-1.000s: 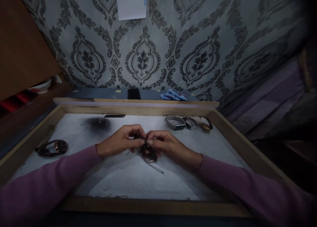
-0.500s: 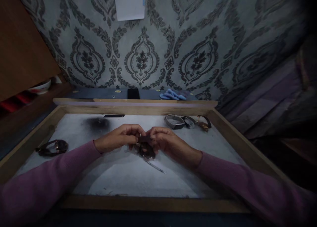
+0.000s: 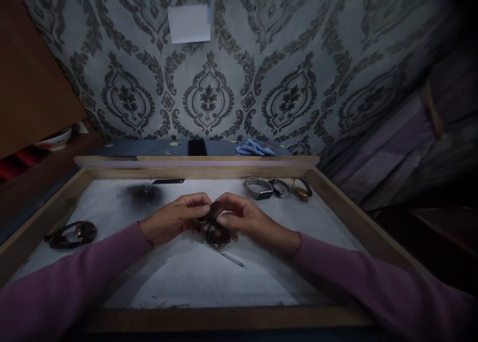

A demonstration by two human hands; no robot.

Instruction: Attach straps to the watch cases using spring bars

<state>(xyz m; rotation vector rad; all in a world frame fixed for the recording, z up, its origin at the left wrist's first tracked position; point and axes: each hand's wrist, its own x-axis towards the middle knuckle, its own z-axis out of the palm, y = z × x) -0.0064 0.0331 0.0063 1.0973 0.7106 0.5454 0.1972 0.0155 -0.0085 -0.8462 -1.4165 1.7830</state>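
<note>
A dark wristwatch (image 3: pixel 217 237) lies between my hands over the white surface, its round case toward me. My left hand (image 3: pixel 188 212) is closed, thumb and fingers pinching the watch's dark strap (image 3: pixel 211 211) from the left. From the other side my right hand (image 3: pixel 244 218) also pinches the strap, with thumb and index finger at its right edge. The fingers partly cover the strap, so how it joins the case is hard to see. Just below the watch lies a slim metal tool (image 3: pixel 233 259), touched by neither hand.
A wooden frame (image 3: pixel 231 318) borders the white work surface. Another dark watch (image 3: pixel 84 231) lies at left. A grey-banded watch (image 3: pixel 258 188), a dark watch (image 3: pixel 280 188) and a gold-toned watch (image 3: pixel 300 192) stand at back right. Beyond the frame lies a blue cloth (image 3: pixel 255 148).
The strap, held roughly level before, now tilts between my fingers. My right thumb has moved lower, nearer the case. The whole view has shifted slightly as my head moved.
</note>
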